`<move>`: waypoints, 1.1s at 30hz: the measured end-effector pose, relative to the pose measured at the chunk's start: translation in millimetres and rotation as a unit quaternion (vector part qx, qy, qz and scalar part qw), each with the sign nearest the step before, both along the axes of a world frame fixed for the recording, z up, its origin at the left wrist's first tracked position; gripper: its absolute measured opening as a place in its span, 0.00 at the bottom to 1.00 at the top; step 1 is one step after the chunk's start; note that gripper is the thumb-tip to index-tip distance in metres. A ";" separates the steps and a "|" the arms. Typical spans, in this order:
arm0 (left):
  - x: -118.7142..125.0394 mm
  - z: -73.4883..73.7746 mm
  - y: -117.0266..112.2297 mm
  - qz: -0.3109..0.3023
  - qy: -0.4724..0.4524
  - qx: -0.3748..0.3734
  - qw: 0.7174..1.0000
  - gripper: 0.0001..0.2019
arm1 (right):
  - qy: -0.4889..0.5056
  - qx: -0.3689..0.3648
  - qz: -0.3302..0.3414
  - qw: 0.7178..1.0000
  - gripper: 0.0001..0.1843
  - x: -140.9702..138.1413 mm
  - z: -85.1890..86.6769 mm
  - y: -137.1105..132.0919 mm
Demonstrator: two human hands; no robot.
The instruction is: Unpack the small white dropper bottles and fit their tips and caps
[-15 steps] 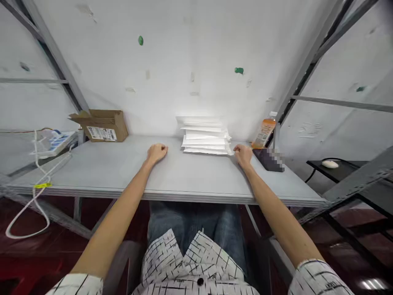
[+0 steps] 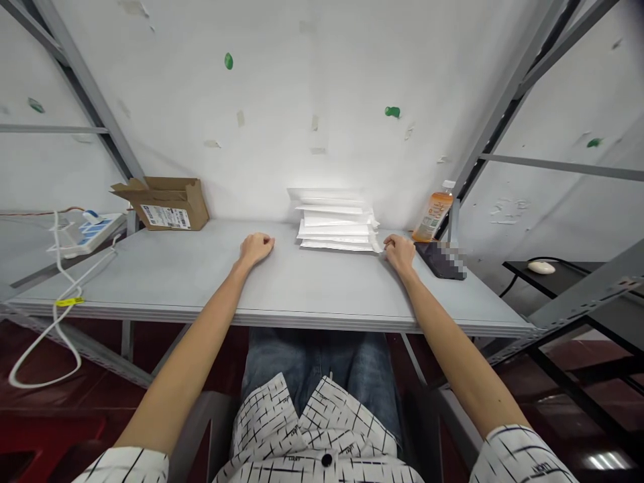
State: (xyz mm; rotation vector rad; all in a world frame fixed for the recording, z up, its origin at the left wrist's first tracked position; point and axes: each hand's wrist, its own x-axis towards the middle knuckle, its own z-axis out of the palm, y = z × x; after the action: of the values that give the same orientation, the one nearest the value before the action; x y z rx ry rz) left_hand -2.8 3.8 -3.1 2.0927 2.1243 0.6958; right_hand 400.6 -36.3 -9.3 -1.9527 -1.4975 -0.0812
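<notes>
My left hand rests on the grey tabletop in a loose fist, left of the white packets, with nothing visible in it. My right hand lies on the table with its fingers curled in. Its fingertips are close to the right end of a pile of flat white packets; I cannot tell whether they touch. The packets overlap one another and lean back toward the wall. Just right of that hand is a dark flat object, partly blurred out.
An orange drink bottle stands at the back right. At the back left is an open cardboard box with a label. A power strip and a looped white cable are at the left end. Metal posts flank the table.
</notes>
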 end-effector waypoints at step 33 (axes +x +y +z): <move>2.3 -2.4 -1.3 -0.006 0.001 0.034 0.999 0.15 | -0.044 -0.087 -0.002 0.995 0.22 4.0 -8.8 4.6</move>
State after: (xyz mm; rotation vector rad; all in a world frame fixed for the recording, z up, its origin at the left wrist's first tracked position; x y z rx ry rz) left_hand -0.6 2.5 -5.5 2.1388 2.1148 0.7758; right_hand 404.6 -31.7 -18.0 -2.1134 -1.6048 -0.0388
